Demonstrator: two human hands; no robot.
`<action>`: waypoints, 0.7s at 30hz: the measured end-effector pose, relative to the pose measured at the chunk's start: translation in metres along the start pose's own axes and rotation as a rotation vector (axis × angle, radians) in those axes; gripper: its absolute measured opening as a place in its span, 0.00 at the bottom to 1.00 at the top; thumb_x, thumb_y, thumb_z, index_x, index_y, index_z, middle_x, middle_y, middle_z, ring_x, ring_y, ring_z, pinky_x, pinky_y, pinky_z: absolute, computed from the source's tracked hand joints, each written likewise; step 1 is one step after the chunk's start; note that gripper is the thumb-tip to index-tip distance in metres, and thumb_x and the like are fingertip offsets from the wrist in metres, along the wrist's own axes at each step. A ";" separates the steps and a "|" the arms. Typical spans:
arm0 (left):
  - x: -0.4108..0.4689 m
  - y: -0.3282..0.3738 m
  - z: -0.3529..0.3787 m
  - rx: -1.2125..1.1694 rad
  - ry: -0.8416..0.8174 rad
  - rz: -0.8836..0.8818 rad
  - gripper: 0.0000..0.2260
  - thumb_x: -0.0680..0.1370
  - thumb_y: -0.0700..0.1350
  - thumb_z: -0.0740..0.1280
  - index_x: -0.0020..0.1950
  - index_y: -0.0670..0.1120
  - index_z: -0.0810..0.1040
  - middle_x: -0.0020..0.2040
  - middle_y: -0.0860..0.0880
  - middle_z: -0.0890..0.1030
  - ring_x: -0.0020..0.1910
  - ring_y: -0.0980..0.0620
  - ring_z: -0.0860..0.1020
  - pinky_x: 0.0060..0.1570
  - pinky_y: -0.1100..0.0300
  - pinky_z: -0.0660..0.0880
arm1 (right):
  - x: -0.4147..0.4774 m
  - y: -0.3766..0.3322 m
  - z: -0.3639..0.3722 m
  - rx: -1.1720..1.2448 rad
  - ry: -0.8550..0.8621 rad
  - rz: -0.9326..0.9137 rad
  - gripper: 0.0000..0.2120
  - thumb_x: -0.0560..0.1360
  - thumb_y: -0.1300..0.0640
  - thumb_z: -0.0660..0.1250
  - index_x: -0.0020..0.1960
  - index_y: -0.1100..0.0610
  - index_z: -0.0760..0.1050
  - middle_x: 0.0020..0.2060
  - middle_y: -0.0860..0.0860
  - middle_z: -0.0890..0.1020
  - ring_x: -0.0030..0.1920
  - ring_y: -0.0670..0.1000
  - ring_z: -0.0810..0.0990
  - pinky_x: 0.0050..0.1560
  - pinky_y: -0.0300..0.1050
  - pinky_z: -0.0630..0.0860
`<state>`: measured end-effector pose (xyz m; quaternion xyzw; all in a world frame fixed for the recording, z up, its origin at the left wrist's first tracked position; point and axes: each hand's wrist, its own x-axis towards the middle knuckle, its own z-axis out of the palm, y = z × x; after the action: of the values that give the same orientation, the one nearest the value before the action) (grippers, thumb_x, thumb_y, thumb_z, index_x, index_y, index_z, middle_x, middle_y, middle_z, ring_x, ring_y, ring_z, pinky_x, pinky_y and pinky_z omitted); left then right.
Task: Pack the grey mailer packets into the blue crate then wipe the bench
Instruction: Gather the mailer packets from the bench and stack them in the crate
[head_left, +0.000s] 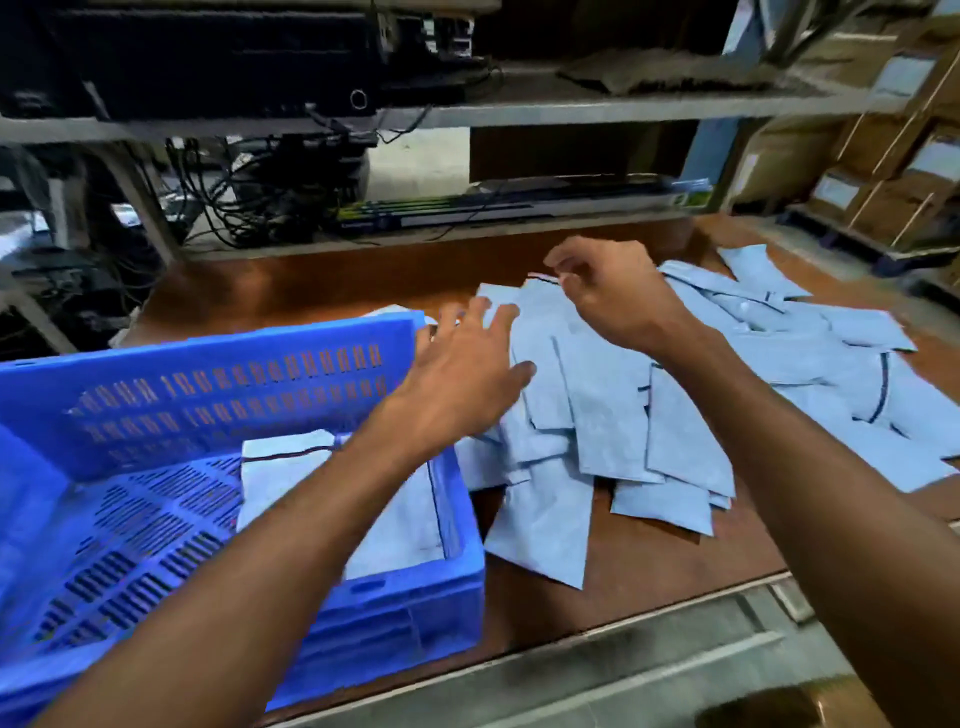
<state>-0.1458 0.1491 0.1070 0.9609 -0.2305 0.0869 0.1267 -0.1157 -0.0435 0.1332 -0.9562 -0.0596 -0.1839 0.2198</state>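
Reddish-brown wooden desk (649, 561), seen from head height. Blue perforated plastic crate (218, 405) stands on its left part, near the front edge. One pale grey flat mailer packet (283, 467) lies flat on the crate floor against the right wall, partly hidden under the left forearm. Loose pile of the same pale grey mailer packets (597, 415) is spread over the desk just right of the crate, overlapping at odd angles and running toward the far right corner. Left hand (462, 379) reaches across the crate's far right corner, palm down, fingers (501, 314) spread wide and straight over the pile's left edge; contact with the top packet cannot be told. Right hand (613, 296) hangs above the far side of the pile, fingers (569, 257) curled in, tips close to the upper edge of one packet; motion blur hides whether they actually pinch it. Behind the desk, a grey metal shelf (571, 109) carries dark equipment, with tangled black cables (249, 208) below. Brown cardboard boxes (883, 171) are stacked at far right.
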 end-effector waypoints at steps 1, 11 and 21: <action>0.010 0.023 0.013 0.018 -0.051 -0.019 0.26 0.79 0.58 0.61 0.75 0.52 0.61 0.74 0.47 0.64 0.73 0.41 0.60 0.68 0.42 0.62 | -0.005 0.029 0.002 -0.005 0.000 0.054 0.13 0.76 0.59 0.63 0.58 0.52 0.79 0.54 0.50 0.83 0.53 0.53 0.81 0.55 0.49 0.78; 0.074 0.080 0.128 0.188 -0.323 -0.225 0.23 0.80 0.50 0.60 0.75 0.50 0.60 0.75 0.46 0.62 0.73 0.41 0.62 0.68 0.42 0.62 | -0.060 0.160 0.111 -0.195 -0.549 0.214 0.34 0.75 0.29 0.53 0.77 0.35 0.48 0.80 0.54 0.50 0.74 0.66 0.60 0.73 0.60 0.60; 0.132 0.067 0.200 0.123 -0.236 -0.291 0.30 0.81 0.64 0.53 0.79 0.53 0.54 0.80 0.45 0.53 0.77 0.36 0.52 0.72 0.38 0.52 | -0.061 0.225 0.126 -0.397 -0.332 0.218 0.30 0.80 0.34 0.44 0.79 0.40 0.47 0.80 0.56 0.44 0.78 0.64 0.42 0.75 0.64 0.39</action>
<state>-0.0391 -0.0212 -0.0405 0.9935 -0.0964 -0.0315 0.0509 -0.0869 -0.1909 -0.0846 -0.9983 0.0457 -0.0079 0.0341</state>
